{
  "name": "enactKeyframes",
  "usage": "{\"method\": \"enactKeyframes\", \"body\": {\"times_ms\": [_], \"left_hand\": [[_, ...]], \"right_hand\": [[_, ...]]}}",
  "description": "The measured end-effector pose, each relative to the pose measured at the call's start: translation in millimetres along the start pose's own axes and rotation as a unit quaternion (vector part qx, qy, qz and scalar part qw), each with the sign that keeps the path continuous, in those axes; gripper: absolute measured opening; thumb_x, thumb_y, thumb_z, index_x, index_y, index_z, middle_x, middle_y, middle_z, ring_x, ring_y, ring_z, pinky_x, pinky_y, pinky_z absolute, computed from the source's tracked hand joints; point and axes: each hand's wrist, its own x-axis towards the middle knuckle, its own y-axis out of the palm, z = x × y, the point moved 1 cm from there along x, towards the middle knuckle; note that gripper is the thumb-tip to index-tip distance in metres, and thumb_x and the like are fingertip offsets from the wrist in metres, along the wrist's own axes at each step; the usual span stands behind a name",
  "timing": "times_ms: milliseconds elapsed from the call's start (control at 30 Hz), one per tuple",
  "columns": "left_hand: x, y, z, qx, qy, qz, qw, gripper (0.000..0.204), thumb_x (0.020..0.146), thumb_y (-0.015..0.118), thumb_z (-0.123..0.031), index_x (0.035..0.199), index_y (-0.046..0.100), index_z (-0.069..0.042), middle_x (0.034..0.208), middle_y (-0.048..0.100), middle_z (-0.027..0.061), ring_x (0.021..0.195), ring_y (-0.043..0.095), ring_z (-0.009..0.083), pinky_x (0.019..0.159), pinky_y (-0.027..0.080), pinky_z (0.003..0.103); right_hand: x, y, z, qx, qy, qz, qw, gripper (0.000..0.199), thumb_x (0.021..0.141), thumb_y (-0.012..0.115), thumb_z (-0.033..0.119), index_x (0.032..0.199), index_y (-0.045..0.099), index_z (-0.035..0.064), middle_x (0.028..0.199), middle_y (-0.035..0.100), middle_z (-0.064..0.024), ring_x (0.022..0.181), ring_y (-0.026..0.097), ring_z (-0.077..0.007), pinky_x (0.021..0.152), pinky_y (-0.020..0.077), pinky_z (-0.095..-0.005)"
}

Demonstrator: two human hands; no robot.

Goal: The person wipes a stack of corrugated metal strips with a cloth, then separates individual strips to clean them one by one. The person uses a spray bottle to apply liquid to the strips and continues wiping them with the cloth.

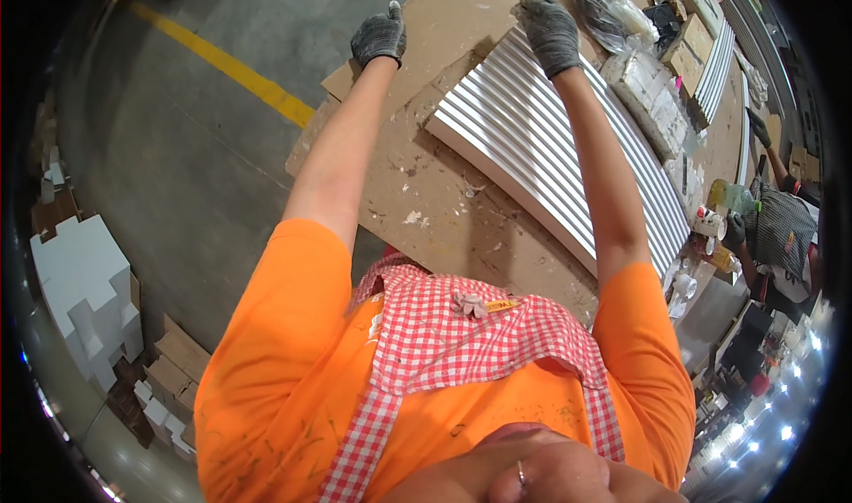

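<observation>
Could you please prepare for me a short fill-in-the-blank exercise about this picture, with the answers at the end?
1. The painted line on the grey floor is ______ in colour.
2. The apron has red and ______ checks.
3. Of the left hand and the right hand, the one nearer to the white strips is the ______ one.
4. The shirt under the apron is ______ in colour.

Missing words: yellow; white; right; orange.

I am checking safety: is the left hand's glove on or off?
On: the grey glove covers the left hand, ending at the bare forearm.
</observation>
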Motion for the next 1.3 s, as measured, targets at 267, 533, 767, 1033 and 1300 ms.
{"method": "enactKeyframes", "body": {"times_ms": [267,533,767,1033,1300], "left_hand": [[-1,0,1,0.006,-0.010,-0.003,1.000,0.069,0.093,0.020,-0.054,0.091,0.070,-0.007,0.099,0.065,0.0193,0.097,0.061,0.0345,0.086,0.047,0.045],[-4,-7,-3,0.015,-0.027,0.017,0.999,0.066,0.094,0.023,-0.052,0.095,0.069,-0.005,0.100,0.065,0.0198,0.097,0.061,0.0335,0.086,0.047,0.045],[-5,-8,-4,0.007,-0.025,0.011,1.000,0.066,0.094,0.022,-0.052,0.095,0.069,-0.005,0.101,0.064,0.0197,0.098,0.061,0.0330,0.086,0.047,0.045],[5,3,0,0.007,-0.052,0.038,0.998,0.075,0.092,0.016,-0.059,0.096,0.069,-0.005,0.102,0.064,0.0206,0.102,0.059,0.0373,0.090,0.044,0.047],[-1,3,1,0.020,-0.001,0.002,1.000,0.068,0.094,0.019,-0.053,0.097,0.068,-0.006,0.103,0.064,0.0195,0.099,0.061,0.0331,0.088,0.045,0.045]], "right_hand": [[-25,10,21,-0.065,0.028,-0.021,0.997,0.018,0.079,0.064,0.022,0.089,0.070,0.0071,0.089,0.062,-0.0180,0.085,0.059,-0.0362,0.077,0.0477,-0.0431],[-33,-4,41,-0.030,0.065,-0.017,0.997,0.018,0.081,0.063,0.021,0.090,0.069,0.0065,0.085,0.063,-0.0173,0.079,0.061,-0.0351,0.073,0.0486,-0.0418],[-19,0,57,-0.020,0.045,-0.016,0.999,0.015,0.079,0.061,0.020,0.083,0.068,0.0069,0.086,0.061,-0.0191,0.082,0.059,-0.0363,0.076,0.0470,-0.0437],[-44,7,41,0.024,0.010,-0.083,0.996,0.014,0.078,0.063,0.016,0.089,0.068,0.0079,0.081,0.058,-0.0174,0.076,0.057,-0.0357,0.069,0.0465,-0.0435],[-52,-22,28,0.024,0.107,-0.038,0.993,0.018,0.077,0.069,0.019,0.091,0.070,0.0081,0.086,0.064,-0.0152,0.082,0.063,-0.0301,0.076,0.0496,-0.0388]]}}
